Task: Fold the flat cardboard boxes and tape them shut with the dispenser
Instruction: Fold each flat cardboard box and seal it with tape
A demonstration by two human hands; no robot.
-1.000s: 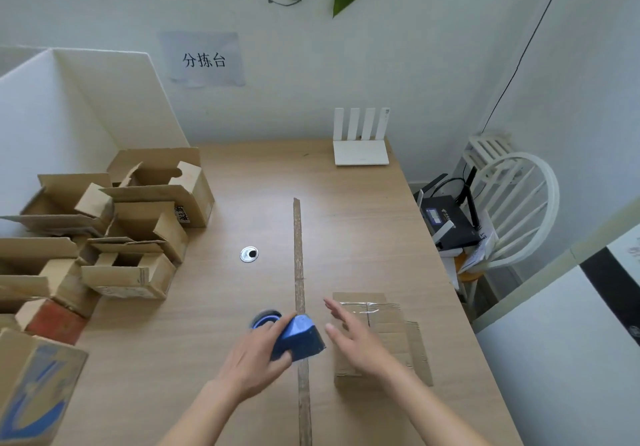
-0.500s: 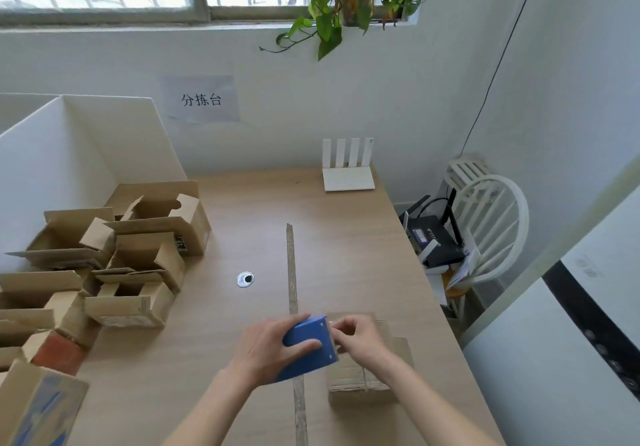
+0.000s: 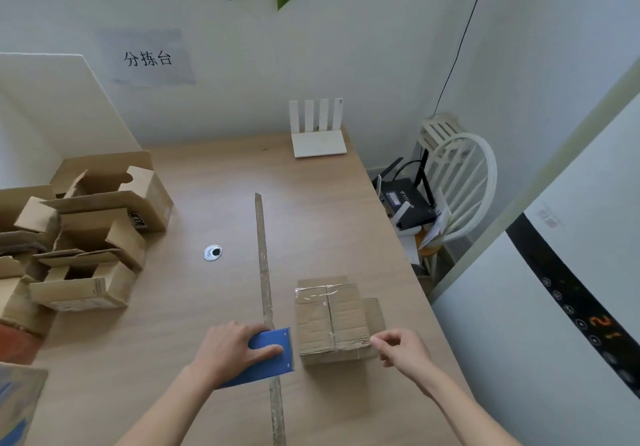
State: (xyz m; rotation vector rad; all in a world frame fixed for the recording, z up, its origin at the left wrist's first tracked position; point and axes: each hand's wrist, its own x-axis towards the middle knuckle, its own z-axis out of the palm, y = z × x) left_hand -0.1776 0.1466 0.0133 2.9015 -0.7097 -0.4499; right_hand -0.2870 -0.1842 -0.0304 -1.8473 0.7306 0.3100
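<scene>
A small folded cardboard box (image 3: 330,321) stands on the wooden table (image 3: 214,175) near its front right, with clear tape along its top seam. My left hand (image 3: 230,350) grips the blue tape dispenser (image 3: 268,355) just left of the box. My right hand (image 3: 401,347) is at the box's near right corner, thumb and fingers pinched together on what looks like the end of a clear tape strip stretched over the box; the strip itself is hard to make out.
A pile of unsealed cardboard boxes (image 3: 90,234) fills the table's left side. A long strip of old tape (image 3: 265,272) runs down the table's middle. A white router (image 3: 318,134) stands at the back, a cable grommet (image 3: 212,253) mid-table, a white chair (image 3: 457,186) to the right.
My right hand has moved from the dispenser's front edge across the box to its near right corner. My left hand keeps the dispenser left of the box.
</scene>
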